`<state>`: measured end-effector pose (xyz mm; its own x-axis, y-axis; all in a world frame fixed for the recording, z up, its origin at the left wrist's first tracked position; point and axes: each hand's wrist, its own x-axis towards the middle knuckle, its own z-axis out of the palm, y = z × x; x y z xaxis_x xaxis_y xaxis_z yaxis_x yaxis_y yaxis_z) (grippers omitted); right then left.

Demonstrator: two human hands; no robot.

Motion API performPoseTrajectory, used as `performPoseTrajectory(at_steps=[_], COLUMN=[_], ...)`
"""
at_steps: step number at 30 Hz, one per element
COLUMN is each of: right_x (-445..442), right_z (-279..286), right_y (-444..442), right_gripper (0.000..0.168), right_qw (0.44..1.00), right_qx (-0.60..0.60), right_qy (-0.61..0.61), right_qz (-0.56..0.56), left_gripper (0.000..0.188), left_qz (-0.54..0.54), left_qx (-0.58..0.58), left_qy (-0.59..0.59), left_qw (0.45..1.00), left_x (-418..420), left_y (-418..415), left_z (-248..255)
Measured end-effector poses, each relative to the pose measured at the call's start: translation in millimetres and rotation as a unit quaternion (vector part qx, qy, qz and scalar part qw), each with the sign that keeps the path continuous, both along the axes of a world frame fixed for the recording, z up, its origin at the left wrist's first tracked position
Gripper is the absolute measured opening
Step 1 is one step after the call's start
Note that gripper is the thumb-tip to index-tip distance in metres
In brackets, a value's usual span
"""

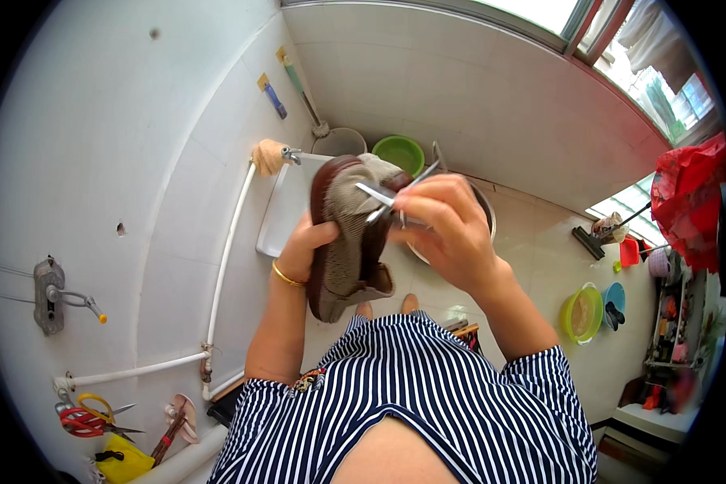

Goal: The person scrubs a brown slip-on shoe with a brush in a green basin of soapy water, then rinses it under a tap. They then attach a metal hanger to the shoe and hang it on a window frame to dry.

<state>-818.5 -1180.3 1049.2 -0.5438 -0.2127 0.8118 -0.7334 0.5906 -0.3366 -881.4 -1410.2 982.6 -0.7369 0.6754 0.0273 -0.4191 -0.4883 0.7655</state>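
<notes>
My left hand (308, 245) grips a shoe (348, 242) by its outer side, the thumb over its edge. The shoe has a beige ribbed-fabric upper and brown trim, and it is tilted upright in front of my body. Close to its upper, my right hand (444, 224) holds a small silver metal tool (375, 193) that looks like scissors. Motion blurs the tool, so its exact kind and whether it touches the fabric are unclear. Part of the shoe's right side is hidden behind the fingers.
Behind the shoe is a white sink (273, 227) under a wall tap (290, 155). A metal basin (489, 202) lies partly hidden behind my right hand. Green (399, 154) and yellow-green basins (582, 314) stand on the floor. Scissors (94, 417) hang by a white pipe (230, 242).
</notes>
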Motion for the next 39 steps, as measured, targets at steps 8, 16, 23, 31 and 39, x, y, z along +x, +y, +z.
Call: performPoseTrajectory(at_steps=[8, 16, 23, 31, 39], right_x=[-25.8, -76.0, -63.6, -71.0, -45.3], right_z=[10.9, 3.2, -23.2, -10.7, -62.4], right_y=[39.6, 27.2, 16.7, 21.9, 74.8], right_gripper=[0.031, 0.036, 0.041, 0.047, 0.034], right_qw=[0.930, 0.715, 0.685, 0.779, 0.812], right_qx=[-0.205, -0.147, -0.358, -0.063, -0.428], right_qy=[-0.301, -0.609, -0.591, -0.586, -0.395], right_qz=[0.045, 0.309, 0.232, 0.214, 0.034], left_gripper=[0.052, 0.041, 0.042, 0.061, 0.057], left_qz=[0.066, 0.017, 0.009, -0.131, -0.114], left_qx=[-0.024, -0.127, 0.085, 0.047, 0.100], left_qy=[0.136, 0.127, -0.096, -0.017, -0.092], left_qw=[0.988, 0.984, 0.992, 0.990, 0.984], left_x=[-13.3, 5.2, -12.3, -22.4, -37.2], left_y=[-49.5, -16.4, 10.6, 3.6, -0.6], left_z=[-16.3, 37.3, 0.2, 9.6, -11.3])
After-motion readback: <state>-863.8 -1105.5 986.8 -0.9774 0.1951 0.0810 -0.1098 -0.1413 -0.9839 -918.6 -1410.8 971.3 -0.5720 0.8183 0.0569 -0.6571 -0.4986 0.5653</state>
